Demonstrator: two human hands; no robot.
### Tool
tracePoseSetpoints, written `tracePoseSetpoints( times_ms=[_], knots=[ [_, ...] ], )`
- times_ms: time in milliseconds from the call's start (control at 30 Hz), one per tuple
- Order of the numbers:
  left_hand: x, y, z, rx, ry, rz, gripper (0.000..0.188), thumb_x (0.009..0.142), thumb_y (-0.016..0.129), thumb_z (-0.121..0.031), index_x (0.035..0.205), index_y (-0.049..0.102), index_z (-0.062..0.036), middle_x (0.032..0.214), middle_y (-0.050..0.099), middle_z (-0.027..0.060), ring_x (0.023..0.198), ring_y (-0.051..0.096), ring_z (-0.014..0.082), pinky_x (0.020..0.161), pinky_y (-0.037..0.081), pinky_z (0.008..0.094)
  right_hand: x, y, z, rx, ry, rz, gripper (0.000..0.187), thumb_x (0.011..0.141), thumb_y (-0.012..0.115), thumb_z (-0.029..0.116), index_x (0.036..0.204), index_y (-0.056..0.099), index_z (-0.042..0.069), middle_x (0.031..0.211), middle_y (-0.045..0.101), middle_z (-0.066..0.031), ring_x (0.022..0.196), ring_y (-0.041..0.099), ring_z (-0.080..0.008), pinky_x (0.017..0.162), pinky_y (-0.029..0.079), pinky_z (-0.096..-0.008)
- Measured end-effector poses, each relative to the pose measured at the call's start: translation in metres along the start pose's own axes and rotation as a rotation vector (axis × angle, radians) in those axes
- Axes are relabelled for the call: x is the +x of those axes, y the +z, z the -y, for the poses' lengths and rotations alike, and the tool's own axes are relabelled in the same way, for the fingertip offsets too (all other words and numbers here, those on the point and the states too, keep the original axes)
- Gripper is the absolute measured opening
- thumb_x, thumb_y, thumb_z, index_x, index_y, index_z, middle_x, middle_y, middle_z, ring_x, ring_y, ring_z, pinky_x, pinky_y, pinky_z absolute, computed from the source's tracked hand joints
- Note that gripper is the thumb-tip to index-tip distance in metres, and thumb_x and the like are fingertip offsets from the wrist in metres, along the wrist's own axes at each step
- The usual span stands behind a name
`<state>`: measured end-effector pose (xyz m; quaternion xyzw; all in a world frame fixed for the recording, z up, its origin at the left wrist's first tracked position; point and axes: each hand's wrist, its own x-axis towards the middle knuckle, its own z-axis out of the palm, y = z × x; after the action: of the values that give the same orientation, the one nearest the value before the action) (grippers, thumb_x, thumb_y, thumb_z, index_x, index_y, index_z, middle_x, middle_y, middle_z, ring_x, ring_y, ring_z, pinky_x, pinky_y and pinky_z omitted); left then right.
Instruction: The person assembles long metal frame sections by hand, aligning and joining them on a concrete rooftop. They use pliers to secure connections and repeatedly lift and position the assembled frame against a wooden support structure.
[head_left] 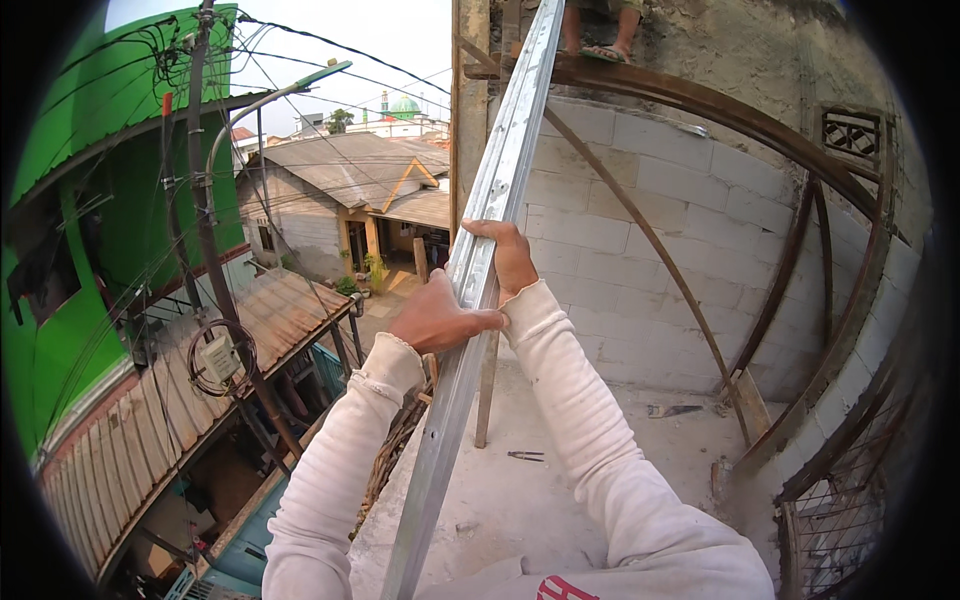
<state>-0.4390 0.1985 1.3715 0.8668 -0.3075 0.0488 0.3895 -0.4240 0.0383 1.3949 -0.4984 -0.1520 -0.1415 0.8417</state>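
Observation:
A long, shiny metal channel bundle (510, 150) slants up from the lower edge toward the top of the view. My left hand (440, 318) is closed round it from the left, with the thumb lying across its face. A little higher, my right hand (508, 262) grips the same channel from the right side. Both forearms are in pale, dusty sleeves. On the concrete floor below lie pincers (526, 456), apart from my hands. The channel's near end runs out of view beside my left forearm.
Another person's feet (606, 50) rest on a raised wooden plank (690, 95) above. A block wall (620, 240) with slanted timber braces (650, 230) stands ahead right. To the left, beyond the floor's edge, are a utility pole (205, 200), cables and a rusty roof (190, 410).

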Motion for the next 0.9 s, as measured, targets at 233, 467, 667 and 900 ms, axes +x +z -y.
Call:
tracePoseSetpoints(
  times_ms=[233,467,667,900],
  knots=[
    [-0.009,0.011,-0.009,-0.028,0.013,-0.096,0.099,0.068,0.084,-0.048,0.135,0.049,0.0163,0.118,0.068,0.0276,0.105,0.071,0.0341,0.093,0.055,0.0392,-0.002,-0.006,-0.001,-0.03,-0.01,-0.037,0.035,0.082,0.074,0.023,0.104,0.068,-0.003,0.089,0.067,-0.0127,0.076,0.066,-0.0246,0.07,0.055,-0.0376],
    [-0.011,0.018,-0.032,0.289,-0.091,-0.164,0.109,0.067,0.079,-0.051,0.129,0.04,0.0288,0.114,0.065,0.0379,0.101,0.071,0.0424,0.088,0.058,0.0418,0.004,-0.001,-0.002,-0.058,-0.069,-0.082,0.037,0.081,0.073,0.024,0.103,0.068,-0.005,0.088,0.067,-0.0122,0.073,0.066,-0.0241,0.069,0.054,-0.0381],
    [-0.003,0.014,-0.037,0.254,-0.012,-0.075,0.065,0.066,0.078,-0.044,0.091,0.069,0.0158,0.084,0.07,0.0234,0.072,0.069,0.03,0.068,0.056,0.0411,0.022,-0.026,-0.01,-0.054,-0.123,0.079,0.04,0.088,0.072,0.029,0.113,0.067,-0.002,0.092,0.07,-0.0121,0.078,0.069,-0.0238,0.072,0.057,-0.0347],
    [-0.015,0.016,-0.013,0.288,0.181,0.035,0.024,0.087,0.07,-0.024,0.096,0.077,-0.003,0.096,0.074,0.0138,0.081,0.067,0.0233,0.077,0.051,0.0363,0.005,-0.021,-0.034,-0.091,-0.142,0.224,0.026,0.083,0.069,0.023,0.096,0.07,0.0,0.082,0.067,-0.0104,0.07,0.066,-0.0218,0.063,0.054,-0.0342]
  ],
)
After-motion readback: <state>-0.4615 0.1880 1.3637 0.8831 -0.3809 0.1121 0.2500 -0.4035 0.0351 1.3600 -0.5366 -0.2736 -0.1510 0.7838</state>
